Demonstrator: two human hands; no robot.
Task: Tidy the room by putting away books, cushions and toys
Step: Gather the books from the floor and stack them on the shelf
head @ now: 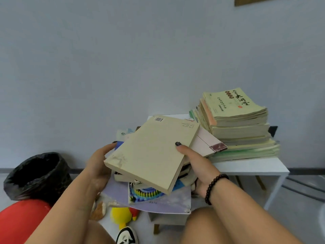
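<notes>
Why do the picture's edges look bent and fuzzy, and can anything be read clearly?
Head view: the wide-angle lens bows the baseboard and stretches the corners; lighting is soft and even, without glare; the bin is blurred; the stacked books' top title is sharp; the held book's small print is unreadable.

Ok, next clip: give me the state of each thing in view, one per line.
Book: back cover up, tilted, held in both hands.
Left hand: grips the book's left edge.
Right hand: grips its right edge, thumb on top.
Stack of books: piled on the white table, uneven.
Bin: open, lined with a black bag.
Yellow plush toy: lying on the floor.
</notes>
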